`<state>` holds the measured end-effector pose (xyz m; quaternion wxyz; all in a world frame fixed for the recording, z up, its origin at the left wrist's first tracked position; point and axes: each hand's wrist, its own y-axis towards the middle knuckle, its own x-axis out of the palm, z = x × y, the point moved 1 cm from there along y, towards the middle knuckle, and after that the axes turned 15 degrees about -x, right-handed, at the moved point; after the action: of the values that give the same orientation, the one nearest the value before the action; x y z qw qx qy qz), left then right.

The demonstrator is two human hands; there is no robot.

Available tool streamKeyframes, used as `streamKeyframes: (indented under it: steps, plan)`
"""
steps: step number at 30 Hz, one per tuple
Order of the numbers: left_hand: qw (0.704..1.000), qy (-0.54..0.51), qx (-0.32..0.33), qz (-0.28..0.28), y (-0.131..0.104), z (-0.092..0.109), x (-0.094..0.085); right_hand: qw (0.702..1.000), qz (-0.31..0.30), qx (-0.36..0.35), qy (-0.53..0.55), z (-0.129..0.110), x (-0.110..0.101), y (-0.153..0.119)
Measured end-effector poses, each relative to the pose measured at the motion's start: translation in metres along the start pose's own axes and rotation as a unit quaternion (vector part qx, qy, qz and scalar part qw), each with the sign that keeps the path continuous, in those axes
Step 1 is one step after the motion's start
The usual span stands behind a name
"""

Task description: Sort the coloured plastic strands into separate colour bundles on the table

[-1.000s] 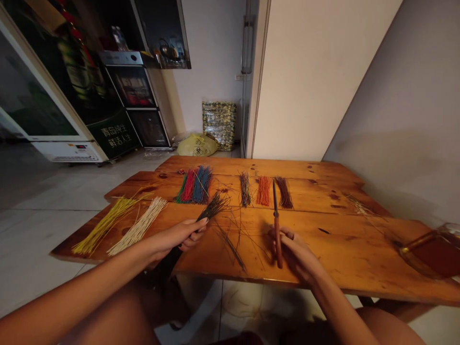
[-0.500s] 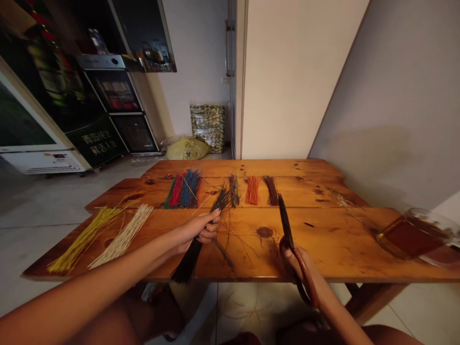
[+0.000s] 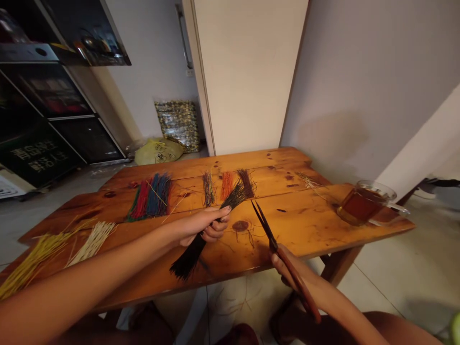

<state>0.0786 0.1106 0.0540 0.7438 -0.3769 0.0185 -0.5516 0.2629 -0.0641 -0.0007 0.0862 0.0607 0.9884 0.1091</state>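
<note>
My left hand (image 3: pixel 210 225) is closed round the middle of a bundle of thin black strands (image 3: pixel 192 256), held slantwise over the table. The bundle's frayed upper end fans out to the right, in front of the dark brown bundle (image 3: pixel 246 182). In my right hand (image 3: pixel 293 270) is a pair of scissors (image 3: pixel 269 225) with reddish-brown handles. The blades point up and left, slightly parted, a short way right of the black strands and apart from them. A few loose dark strands lie on the wood between the hands.
The wooden table (image 3: pixel 305 239) carries red, green and blue bundles (image 3: pixel 153 196), a multicoloured bundle (image 3: pixel 208 188), an orange one (image 3: pixel 226 185), a cream one (image 3: pixel 91 242) and a yellow one (image 3: pixel 43 254). A glass mug of brown liquid (image 3: pixel 364 203) stands near the right end.
The view has swung to the right. The scissors have tilted left and come closer to the black bundle, and their blades now show apart. My left hand keeps its hold.
</note>
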Motion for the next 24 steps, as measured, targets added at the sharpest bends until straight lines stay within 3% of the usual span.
streamKeyframes:
  steps: [4,11,16,20,24]
  plan:
    - [0.999,0.020,-0.027,-0.012,0.001,0.001,0.006,0.996,-0.079,0.007,-0.044,-0.001,-0.003,0.005]
    - [0.996,0.073,-0.051,-0.006,-0.006,-0.005,0.015,0.997,-0.072,-0.008,-0.024,-0.004,-0.001,0.005]
    - [0.988,0.132,-0.079,0.003,-0.014,-0.011,0.016,0.992,-0.095,-0.013,-0.077,-0.010,0.004,0.010]
    - [0.970,0.204,-0.124,0.037,-0.019,-0.015,0.016,0.989,-0.098,-0.021,-0.108,-0.014,0.009,0.015]
    - [0.957,0.247,-0.130,0.075,-0.023,-0.016,0.016,0.992,-0.084,0.006,-0.092,-0.019,0.018,0.018]
